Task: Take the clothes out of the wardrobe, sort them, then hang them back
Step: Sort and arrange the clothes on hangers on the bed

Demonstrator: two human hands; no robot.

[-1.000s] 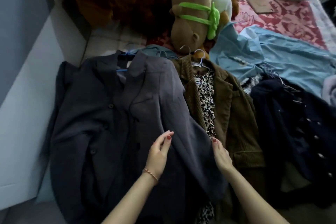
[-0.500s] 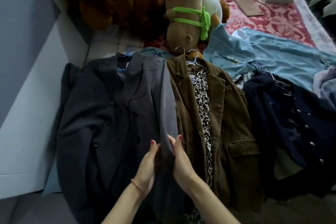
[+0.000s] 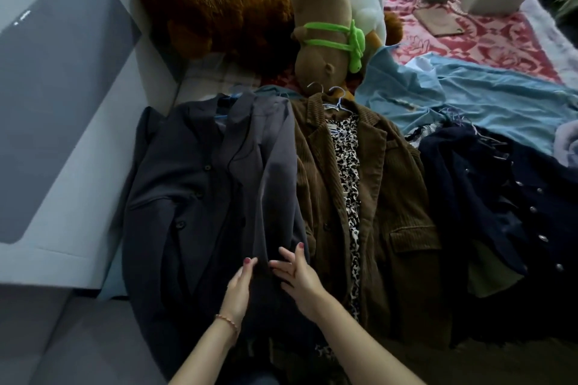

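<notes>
Both hands [image 3: 272, 272] have let go, fingers now open over the soft, floppy grey blazer [image 3: 259, 184]; we'd lift it by its hanger.

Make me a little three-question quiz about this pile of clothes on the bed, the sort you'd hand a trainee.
1. True or false: the brown corduroy jacket lies directly to the right of the grey blazer.
2. What shows inside the open front of the brown corduroy jacket? A) a striped scarf B) a leopard-print garment C) a white towel
3. Fill in: both the left hand and the right hand rest on the ______.

Key
1. True.
2. B.
3. Grey blazer; the fingers look relaxed, not clenched round the cloth.
</notes>
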